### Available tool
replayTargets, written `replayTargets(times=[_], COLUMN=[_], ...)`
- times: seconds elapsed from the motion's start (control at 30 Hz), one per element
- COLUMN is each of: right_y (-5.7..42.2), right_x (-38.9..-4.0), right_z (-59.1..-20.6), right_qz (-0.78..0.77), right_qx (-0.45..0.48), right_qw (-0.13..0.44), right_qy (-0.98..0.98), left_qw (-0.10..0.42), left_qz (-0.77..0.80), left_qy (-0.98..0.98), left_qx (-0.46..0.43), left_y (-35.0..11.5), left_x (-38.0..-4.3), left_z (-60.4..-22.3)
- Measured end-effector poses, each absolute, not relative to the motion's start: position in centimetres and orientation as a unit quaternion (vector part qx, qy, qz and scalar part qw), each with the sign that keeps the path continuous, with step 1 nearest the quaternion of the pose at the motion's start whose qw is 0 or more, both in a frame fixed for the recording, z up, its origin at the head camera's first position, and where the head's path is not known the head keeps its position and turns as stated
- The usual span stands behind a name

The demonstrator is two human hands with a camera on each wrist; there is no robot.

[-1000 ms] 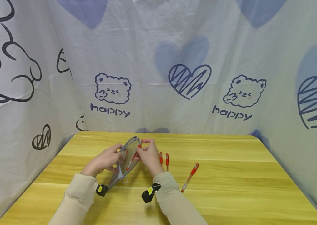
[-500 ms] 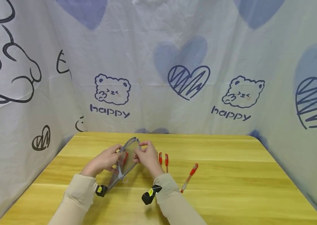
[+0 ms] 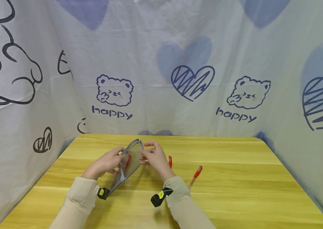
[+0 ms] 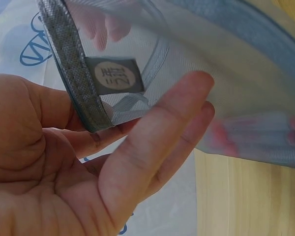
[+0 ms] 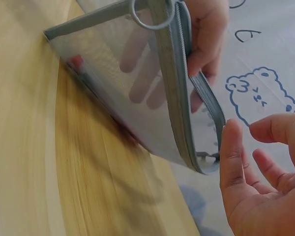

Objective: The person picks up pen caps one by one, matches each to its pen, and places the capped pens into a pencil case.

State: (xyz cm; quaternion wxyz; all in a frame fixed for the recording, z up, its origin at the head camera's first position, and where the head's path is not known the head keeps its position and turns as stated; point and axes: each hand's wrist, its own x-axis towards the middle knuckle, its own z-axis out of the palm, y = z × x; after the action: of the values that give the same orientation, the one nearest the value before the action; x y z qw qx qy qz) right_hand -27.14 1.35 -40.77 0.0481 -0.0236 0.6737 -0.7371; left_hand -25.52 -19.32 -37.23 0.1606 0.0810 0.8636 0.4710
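Note:
My left hand [image 3: 104, 164] grips the edge of a see-through mesh zip pouch [image 3: 135, 157] with grey trim, tilted with its mouth spread wide. Inside, through the mesh, shows a red pen [image 3: 128, 161]; blurred red pen parts [image 4: 221, 137] also show along the pouch's lower side in the left wrist view. A small grey label [image 4: 115, 75] hangs at its rim. My right hand [image 3: 156, 159] is beside the pouch's mouth, fingers apart and holding nothing; whether a fingertip touches the rim is unclear.
Right of my right hand lie a red-capped pen [image 3: 170, 161], partly hidden by that arm, and another red pen [image 3: 197, 172] lying aslant. The wooden table [image 3: 250, 190] ends at a printed white curtain [image 3: 155, 111] behind and at both sides.
The red pen that my right hand held over the pouch is now out of that hand, inside the pouch. My right hand has drawn slightly right, covering one table pen.

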Motion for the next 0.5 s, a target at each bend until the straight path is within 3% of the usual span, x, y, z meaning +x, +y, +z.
replayTargets(times=[0.5], right_y=[4.0], right_x=[-27.0], right_z=[-41.8], right_qz=[-0.743], right_qx=[-0.018], right_qw=[0.044], right_qy=[0.668], left_qw=[0.165], left_qz=[0.47], left_qy=[0.864], left_qx=[0.078], left_y=[-19.5], left_x=[-25.4], left_z=[-37.1])
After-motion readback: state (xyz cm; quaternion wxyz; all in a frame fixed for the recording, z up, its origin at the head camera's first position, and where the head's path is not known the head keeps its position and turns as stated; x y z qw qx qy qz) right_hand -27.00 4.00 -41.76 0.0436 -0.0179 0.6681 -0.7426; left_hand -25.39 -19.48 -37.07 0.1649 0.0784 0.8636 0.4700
